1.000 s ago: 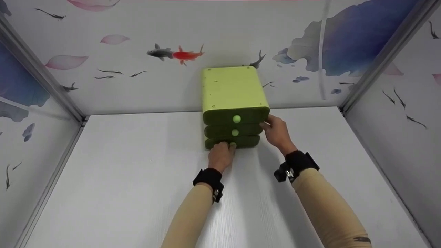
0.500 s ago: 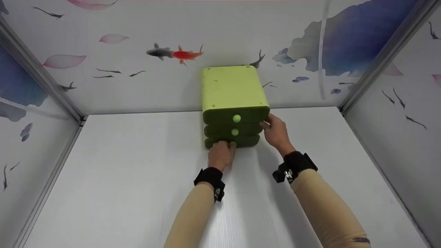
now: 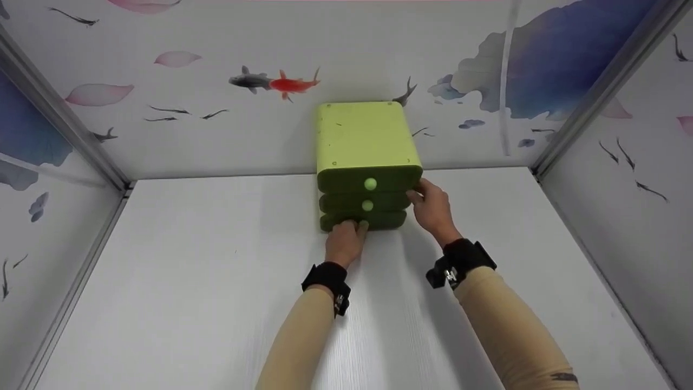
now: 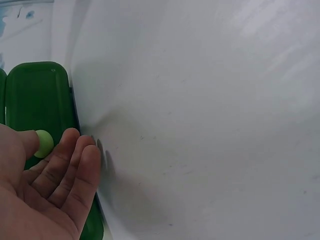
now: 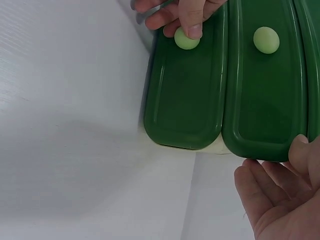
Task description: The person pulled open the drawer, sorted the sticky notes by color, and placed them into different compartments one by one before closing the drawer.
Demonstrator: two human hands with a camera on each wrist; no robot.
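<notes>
A small light-green drawer cabinet [image 3: 368,135] with three dark green drawer fronts stands against the back wall. My left hand [image 3: 344,242] is at the bottom drawer [image 3: 390,220], pinching its round pale-green knob [image 5: 187,39] with the thumb on it, as the right wrist view shows. In the left wrist view the other fingers bend beside that knob [image 4: 45,144]. My right hand [image 3: 433,207] grips the cabinet's right side at the middle drawer [image 5: 265,95]. Its thumb lies at the edge of the drawer front, and the fingers reach along the side behind it.
The cabinet rests at the back of a white table [image 3: 216,281]. A back wall [image 3: 216,146] painted with fish and petals rises behind it. Side walls with metal corner posts [image 3: 70,114] close in left and right. Black camera bands [image 3: 326,279] circle both wrists.
Both hands keep their places on the cabinet, and the drawers look the same. The head view has shifted very slightly.
</notes>
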